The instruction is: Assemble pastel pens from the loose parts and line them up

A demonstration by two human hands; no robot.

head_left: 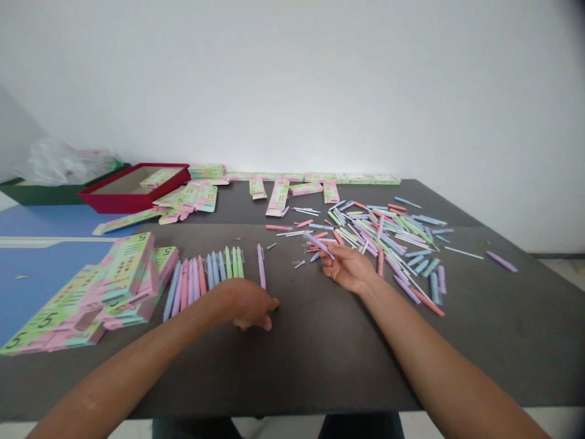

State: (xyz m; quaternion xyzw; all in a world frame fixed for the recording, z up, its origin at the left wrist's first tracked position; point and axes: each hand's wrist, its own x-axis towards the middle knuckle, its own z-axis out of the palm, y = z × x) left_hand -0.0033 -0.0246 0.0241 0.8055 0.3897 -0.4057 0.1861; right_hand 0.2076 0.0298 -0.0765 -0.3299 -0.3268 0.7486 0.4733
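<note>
My right hand [346,265] is closed on a purple pen barrel [319,244], held at a tilt between thumb and fingers above the dark table. My left hand [253,303] is low over the table, thumb and a finger apart, with nothing visible in it. Just beyond it lies a purple pen [261,266], whose near end is close to the hand. To its left is a row of assembled pens [201,277] in blue, pink, purple and green, partly hidden by my left forearm. Right of my right hand spreads a loose pile of pen parts [388,231].
Stacked printed pen boxes [123,274] stand at the left. Behind are flattened cartons [196,198], a red tray [114,201] and a green tray [50,194] holding a plastic bag [68,161]. More boxes [351,178] line the table's back edge. A lone purple barrel [501,261] lies far right.
</note>
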